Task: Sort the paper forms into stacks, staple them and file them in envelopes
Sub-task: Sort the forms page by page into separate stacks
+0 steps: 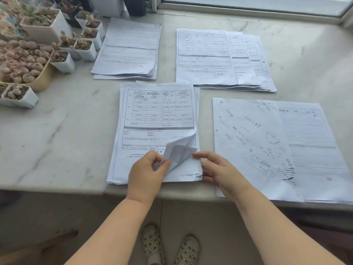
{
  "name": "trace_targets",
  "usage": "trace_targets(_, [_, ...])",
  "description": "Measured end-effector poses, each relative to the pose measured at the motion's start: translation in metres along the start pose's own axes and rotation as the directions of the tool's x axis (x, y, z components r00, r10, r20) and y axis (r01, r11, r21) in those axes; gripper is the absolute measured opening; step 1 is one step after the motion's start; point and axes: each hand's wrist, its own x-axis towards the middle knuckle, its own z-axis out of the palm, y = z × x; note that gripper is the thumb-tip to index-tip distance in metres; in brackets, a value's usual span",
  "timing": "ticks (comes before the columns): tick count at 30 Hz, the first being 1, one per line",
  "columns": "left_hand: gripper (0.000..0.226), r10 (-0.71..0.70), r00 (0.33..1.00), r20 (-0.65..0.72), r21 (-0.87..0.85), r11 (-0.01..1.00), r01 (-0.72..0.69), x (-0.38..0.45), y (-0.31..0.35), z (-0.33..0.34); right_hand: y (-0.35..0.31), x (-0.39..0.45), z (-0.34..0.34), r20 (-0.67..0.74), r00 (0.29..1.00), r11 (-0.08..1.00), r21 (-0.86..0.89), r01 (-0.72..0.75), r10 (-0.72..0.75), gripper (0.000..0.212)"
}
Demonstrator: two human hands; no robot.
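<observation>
1. Marble counter [57, 115]: pale, grey-veined, carrying four groups of white paper forms.
2. Handwritten sheets [248, 148]: near right, overlapping a printed sheet.
3. Fanned stack [205, 56]: far right, printed tables.
4. Near stack [156, 119]: centre front, gridded form on top, lower right corner curled upward.
5. Far-left stack [129, 46]: squared, beside potted succulents [28, 54].
6. Left hand [146, 174]: pinches the lifted corner.
7. Right hand [219, 172]: fingers relaxed, resting at the near stack's right edge.
</observation>
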Motion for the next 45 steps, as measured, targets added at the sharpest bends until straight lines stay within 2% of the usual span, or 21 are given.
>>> trace_targets(2, [0.028, 0.023, 1.0, -0.005, 0.004, 1.0, -0.023, -0.001, 0.0, 0.0, -0.001, 0.001, 0.002, -0.022, 0.999, 1.0, -0.015, -0.028, 0.027, 0.028])
trace_targets(4, [0.043, 0.064, 0.998, -0.024, 0.025, 0.998, -0.064, -0.003, 0.004, -0.001, -0.003, 0.004, 0.005, -0.053, 0.998, 0.998, -0.043, -0.047, 0.044, 0.037])
trace_targets(7, [0.043, 0.072, 0.995, -0.066, 0.015, 0.997, -0.071, -0.003, 0.008, -0.001, -0.007, 0.005, 0.008, -0.08, 0.995, 0.997, -0.035, -0.066, 0.063, 0.037])
trace_targets(11, [0.045, 0.103, 0.994, -0.032, 0.073, 0.992, -0.101, -0.002, 0.006, -0.001, -0.007, 0.002, -0.001, 0.038, 0.997, 0.997, -0.044, -0.065, 0.066, 0.014])
trace_targets(12, [0.046, 0.118, 0.993, -0.022, 0.098, 0.988, -0.115, -0.002, 0.005, -0.002, -0.006, 0.001, -0.004, 0.066, 0.996, 0.997, -0.058, -0.056, 0.059, 0.019])
trace_targets(14, [0.039, 0.126, 0.992, 0.02, 0.156, 0.979, -0.127, -0.002, 0.004, -0.002, -0.007, -0.001, -0.005, 0.077, 0.995, 0.995, -0.083, -0.049, 0.055, 0.029])
trace_targets(16, [0.035, 0.152, 0.984, 0.091, 0.237, 0.957, -0.169, -0.005, 0.004, -0.004, -0.009, -0.001, -0.003, 0.046, 0.998, 0.992, -0.118, -0.034, 0.04, 0.029])
trace_targets(19, [0.037, 0.312, 0.925, 0.216, 0.369, 0.851, -0.374, -0.008, -0.002, -0.004, -0.013, 0.004, 0.003, 0.048, 0.998, 0.98, -0.199, -0.016, 0.026, 0.02])
trace_targets(22, [0.014, 0.295, 0.942, 0.158, 0.279, 0.902, -0.329, -0.006, -0.005, -0.006, -0.017, 0.006, 0.001, 0.06, 0.997, 0.983, -0.177, -0.043, 0.054, 0.025])
trace_targets(23, [0.021, 0.276, 0.953, 0.128, 0.242, 0.923, -0.3, -0.004, -0.004, -0.007, -0.018, 0.005, 0.0, 0.087, 0.995, 0.981, -0.187, -0.039, 0.057, 0.026])
trace_targets(25, [0.037, 0.252, 0.964, 0.089, 0.219, 0.939, -0.265, -0.002, -0.003, -0.007, -0.018, 0.004, -0.002, 0.101, 0.994, 0.967, -0.256, -0.022, 0.049, 0.041])
trace_targets(26, [0.038, 0.241, 0.966, 0.09, 0.222, 0.941, -0.255, -0.001, -0.001, -0.008, -0.015, 0.005, -0.003, 0.083, 0.996, 0.959, -0.284, -0.006, 0.031, 0.047])
trace_targets(29, [0.021, 0.174, 0.975, 0.139, 0.213, 0.956, -0.201, 0.0, 0.001, -0.009, -0.013, 0.008, 0.003, 0.029, 0.999, 0.951, -0.307, 0.031, -0.023, 0.051])
trace_targets(32, [0.035, 0.187, 0.964, 0.189, 0.234, 0.945, -0.229, 0.0, -0.002, -0.01, -0.014, 0.01, 0.008, -0.006, 0.999, 0.972, -0.234, 0.032, -0.034, 0.048])
trace_targets(35, [0.03, 0.205, 0.962, 0.179, 0.195, 0.951, -0.239, 0.002, -0.006, -0.01, -0.015, 0.012, 0.013, -0.073, 0.997, 0.958, -0.285, 0.017, -0.039, 0.056])
trace_targets(36, [0.03, 0.193, 0.967, 0.164, 0.184, 0.957, -0.222, 0.003, -0.006, -0.01, -0.014, 0.013, 0.012, -0.13, 0.989, 0.94, -0.34, 0.021, -0.07, 0.053])
trace_targets(39, [0.031, 0.194, 0.972, 0.135, 0.15, 0.965, -0.213, 0.005, -0.004, -0.012, -0.024, 0.01, 0.008, -0.358, 0.896, 0.876, -0.478, 0.067, -0.263, 0.013])
trace_targets(40, [0.029, 0.195, 0.971, 0.141, 0.143, 0.966, -0.215, 0.005, -0.003, -0.013, -0.027, 0.01, 0.005, -0.383, 0.89, 0.896, -0.44, 0.06, -0.247, 0.024])
trace_targets(42, [0.029, 0.184, 0.97, 0.16, 0.129, 0.97, -0.206, 0.004, -0.003, -0.013, -0.038, 0.009, 0.008, -0.342, 0.938, 0.97, -0.241, -0.03, -0.056, 0.042])
trace_targets(43, [0.032, 0.164, 0.972, 0.17, 0.107, 0.977, -0.184, 0.003, -0.003, -0.014, -0.044, 0.009, 0.013, -0.3, 0.952, 0.982, -0.149, -0.115, 0.066, 0.049])
trace_targets(45, [0.039, 0.094, 0.974, 0.204, 0.056, 0.993, -0.108, 0.001, -0.001, -0.015, -0.049, 0.011, 0.021, -0.232, 0.942, 0.96, -0.078, -0.267, 0.243, 0.055])
